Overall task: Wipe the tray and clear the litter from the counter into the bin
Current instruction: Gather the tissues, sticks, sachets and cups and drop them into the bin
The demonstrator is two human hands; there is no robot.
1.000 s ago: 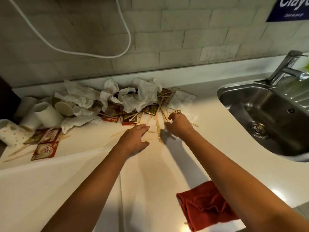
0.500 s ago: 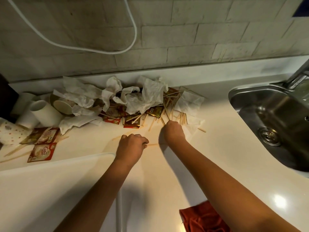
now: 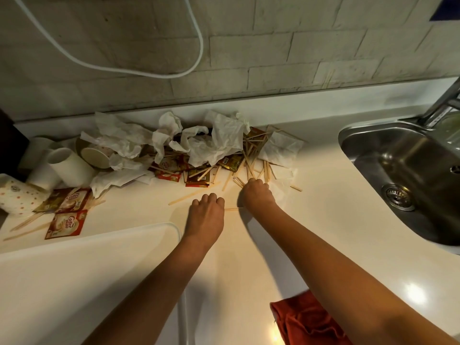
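Note:
Litter lies heaped against the back wall: crumpled white napkins (image 3: 216, 143), red and gold sachets (image 3: 198, 178), paper cups (image 3: 69, 165) and many wooden stir sticks (image 3: 251, 160). My right hand (image 3: 257, 195) is curled at the heap's front edge and grips a bunch of sticks that fan out from its knuckles. My left hand (image 3: 206, 215) is curled just left of it, and a thin stick (image 3: 234, 209) pokes out of its right side. The white tray (image 3: 171, 226) fills the lower left, its rounded corner beside my left wrist. No bin is visible.
A red cloth (image 3: 306, 322) lies on the white counter (image 3: 323, 207) near its front edge, under my right forearm. A steel sink (image 3: 398, 165) with a tap sits at the right. Loose sachets (image 3: 66, 224) and sticks lie at the far left. A white cable hangs on the tiled wall.
My left hand went from flat on the counter to curled round a stick. My right hand closed on the sticks near the heap. The view shifted left and closer.

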